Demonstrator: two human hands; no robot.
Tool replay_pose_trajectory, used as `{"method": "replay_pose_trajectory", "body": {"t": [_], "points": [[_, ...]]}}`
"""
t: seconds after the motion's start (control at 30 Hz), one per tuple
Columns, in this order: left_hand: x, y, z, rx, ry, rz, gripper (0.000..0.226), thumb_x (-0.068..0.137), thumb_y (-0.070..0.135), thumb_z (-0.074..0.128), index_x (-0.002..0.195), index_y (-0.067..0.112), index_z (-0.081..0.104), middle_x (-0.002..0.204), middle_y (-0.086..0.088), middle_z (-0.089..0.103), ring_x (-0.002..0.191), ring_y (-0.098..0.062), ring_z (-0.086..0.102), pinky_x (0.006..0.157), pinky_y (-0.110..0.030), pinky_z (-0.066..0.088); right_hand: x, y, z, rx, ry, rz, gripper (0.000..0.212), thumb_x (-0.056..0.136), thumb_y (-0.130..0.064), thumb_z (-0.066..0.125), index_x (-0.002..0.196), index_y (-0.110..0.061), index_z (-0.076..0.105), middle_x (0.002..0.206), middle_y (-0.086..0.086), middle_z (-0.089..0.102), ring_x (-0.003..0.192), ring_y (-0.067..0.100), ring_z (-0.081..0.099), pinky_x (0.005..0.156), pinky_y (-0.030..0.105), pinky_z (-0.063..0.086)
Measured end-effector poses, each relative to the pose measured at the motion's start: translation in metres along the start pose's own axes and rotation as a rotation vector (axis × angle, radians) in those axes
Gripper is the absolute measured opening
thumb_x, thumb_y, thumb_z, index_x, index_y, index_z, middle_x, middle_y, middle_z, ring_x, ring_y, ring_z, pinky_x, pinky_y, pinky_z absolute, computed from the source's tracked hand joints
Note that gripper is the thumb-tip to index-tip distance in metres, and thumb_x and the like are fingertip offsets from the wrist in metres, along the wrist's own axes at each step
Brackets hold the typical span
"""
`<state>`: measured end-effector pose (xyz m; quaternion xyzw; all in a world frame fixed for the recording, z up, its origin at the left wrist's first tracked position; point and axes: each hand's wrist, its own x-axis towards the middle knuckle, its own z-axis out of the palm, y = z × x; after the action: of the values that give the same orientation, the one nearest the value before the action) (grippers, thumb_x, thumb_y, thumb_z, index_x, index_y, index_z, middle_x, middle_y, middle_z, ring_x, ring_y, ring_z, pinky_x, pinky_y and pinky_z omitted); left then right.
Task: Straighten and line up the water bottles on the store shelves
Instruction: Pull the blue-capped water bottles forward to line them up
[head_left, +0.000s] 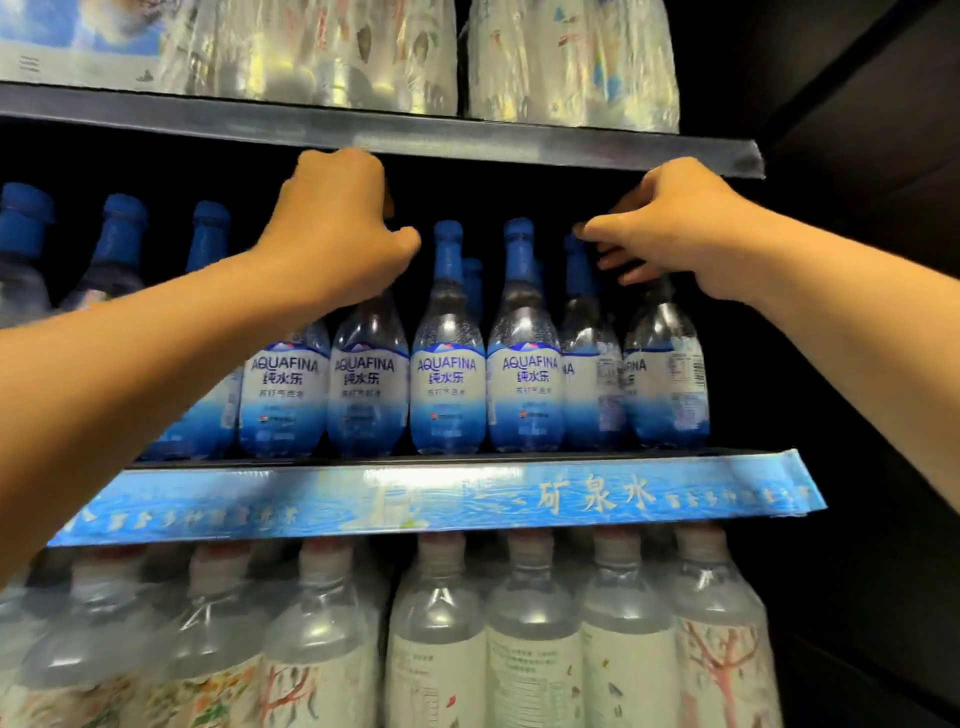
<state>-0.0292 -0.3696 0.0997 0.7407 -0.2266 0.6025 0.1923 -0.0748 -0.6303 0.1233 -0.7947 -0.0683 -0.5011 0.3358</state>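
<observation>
Fingers (613, 234) of two hands on two blue-capped bottles (667, 374)

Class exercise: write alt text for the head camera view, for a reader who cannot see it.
Two bare hands reach over blue-capped clear plastic Aquafina water bottles on the middle store shelf: the left hand over one bottle top, the right hand at the rightmost bottle necks. Shrink-wrapped bottle packs sit below.
</observation>
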Motion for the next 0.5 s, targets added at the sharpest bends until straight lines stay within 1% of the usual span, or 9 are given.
{"method": "replay_pose_trajectory", "body": {"t": [0.03,0.1,0.17,0.2,0.27,0.3,0.33,0.4,0.5], "points": [[-0.001,0.013,0.003,-0.056,-0.01,0.01,0.027,0.074,0.031,0.066,0.076,0.004,0.069,0.073,-0.016,0.068,0.077,-0.035,0.064,0.072,-0.045,0.056,-0.001,0.002,-0.007,-0.024,0.029,0.003,0.032,0.076,-0.03,0.085,0.087,-0.007,0.066,0.083,0.013,0.075,0.07,0.017,0.075,0.052,0.029,0.057],[-0.001,0.043,0.01,-0.154,-0.036,0.019,0.026,0.075,0.032,0.069,0.078,0.006,0.072,0.075,-0.013,0.07,0.078,-0.03,0.066,0.075,-0.043,0.056,-0.002,0.004,-0.01,-0.102,0.092,0.01,0.035,0.072,-0.034,0.087,0.085,-0.007,0.067,0.083,0.012,0.073,0.072,0.019,0.074,0.053,0.032,0.06],[0.001,0.071,0.02,-0.226,-0.062,0.044,0.025,0.076,0.031,0.07,0.079,0.006,0.072,0.077,-0.012,0.071,0.08,-0.027,0.066,0.075,-0.042,0.056,-0.005,0.006,-0.008,-0.213,0.181,-0.008,0.041,0.067,-0.041,0.087,0.086,-0.009,0.07,0.083,0.009,0.071,0.074,0.022,0.072,0.061,0.035,0.061],[0.003,0.084,0.025,-0.247,-0.084,0.054,0.025,0.077,0.031,0.069,0.078,0.006,0.071,0.076,-0.011,0.07,0.079,-0.026,0.065,0.072,-0.041,0.056,-0.006,0.008,-0.008,-0.269,0.226,-0.024,0.043,0.065,-0.043,0.087,0.087,-0.01,0.071,0.084,0.008,0.07,0.076,0.022,0.07,0.062,0.034,0.06],[0.009,0.105,0.034,-0.258,-0.133,0.064,0.026,0.076,0.029,0.068,0.068,0.005,0.063,0.065,-0.009,0.062,0.069,-0.026,0.059,0.057,-0.037,0.051,-0.008,0.014,-0.009,-0.351,0.28,-0.053,0.043,0.066,-0.045,0.084,0.086,-0.01,0.069,0.087,0.008,0.068,0.079,0.023,0.067,0.058,0.029,0.05],[0.012,0.114,0.039,-0.259,-0.155,0.053,0.028,0.076,0.028,0.068,0.063,0.007,0.055,0.061,-0.007,0.055,0.062,-0.024,0.054,0.048,-0.032,0.043,-0.01,0.018,-0.01,-0.381,0.296,-0.066,0.041,0.067,-0.045,0.083,0.082,-0.011,0.066,0.085,0.007,0.066,0.079,0.024,0.065,0.053,0.026,0.043],[0.014,0.122,0.043,-0.265,-0.182,0.025,0.03,0.076,0.026,0.068,0.059,0.01,0.049,0.059,-0.005,0.05,0.058,-0.022,0.049,0.043,-0.028,0.035,-0.011,0.022,-0.011,-0.411,0.311,-0.074,0.04,0.069,-0.044,0.082,0.076,-0.012,0.061,0.081,0.006,0.063,0.077,0.024,0.063,0.047,0.025,0.036],[0.022,0.133,0.053,-0.319,-0.223,-0.047,0.029,0.077,0.019,0.067,0.061,0.013,0.043,0.063,-0.002,0.048,0.053,-0.017,0.044,0.041,-0.023,0.029,-0.015,0.032,-0.011,-0.465,0.336,-0.066,0.044,0.071,-0.045,0.081,0.065,-0.017,0.047,0.073,0.004,0.055,0.07,0.024,0.058,0.042,0.024,0.024],[0.033,0.139,0.063,-0.343,-0.255,-0.122,0.025,0.082,0.012,0.063,0.067,0.013,0.043,0.069,-0.002,0.048,0.055,-0.014,0.042,0.041,-0.024,0.031,-0.02,0.046,-0.008,-0.525,0.351,-0.04,0.054,0.072,-0.046,0.082,0.063,-0.02,0.036,0.068,0.0,0.044,0.055,0.016,0.042,0.041,0.023,0.022]]}}
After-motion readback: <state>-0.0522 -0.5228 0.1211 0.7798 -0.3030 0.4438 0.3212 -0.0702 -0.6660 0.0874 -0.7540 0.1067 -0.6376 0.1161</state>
